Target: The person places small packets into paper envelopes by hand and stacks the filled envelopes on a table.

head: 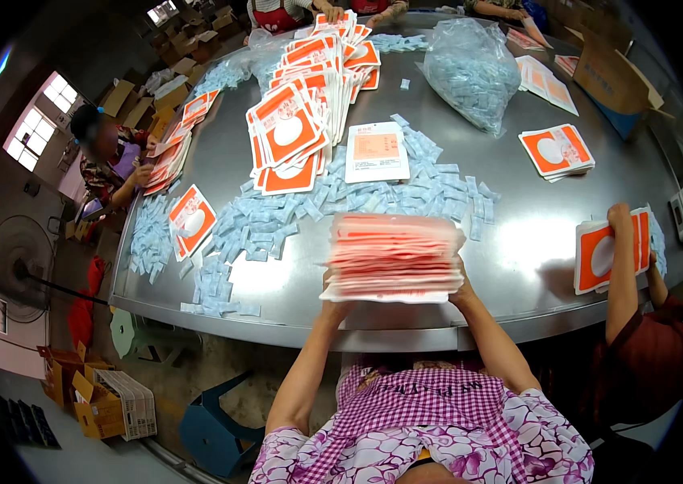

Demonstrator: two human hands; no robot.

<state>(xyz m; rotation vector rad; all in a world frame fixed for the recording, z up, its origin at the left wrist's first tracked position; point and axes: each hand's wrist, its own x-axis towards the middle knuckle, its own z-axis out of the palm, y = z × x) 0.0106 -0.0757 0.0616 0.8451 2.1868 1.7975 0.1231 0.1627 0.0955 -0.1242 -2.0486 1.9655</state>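
A thick stack of orange and white printed pouches (pixel 396 260), blurred by motion, is held between my left hand (pixel 334 302) at its left end and my right hand (pixel 462 287) at its right end. The stack is above the metal table (pixel 293 302) near its front edge. My fingers are mostly hidden by the stack. Just beyond it lies a spread of small pale blue sachets (pixel 365 196). A single pouch (pixel 377 152) rests on them with its printed text side up. Behind and to the left, a long fanned pile of pouches (pixel 287 130) reaches back across the table.
A clear plastic bag of sachets (pixel 471 72) stands at the back right, with a cardboard box (pixel 613 81) beyond. A smaller pouch stack (pixel 557 151) lies at right. Co-workers handle pouches at the left, back and right; one co-worker's arm (pixel 621 260) is at the right edge.
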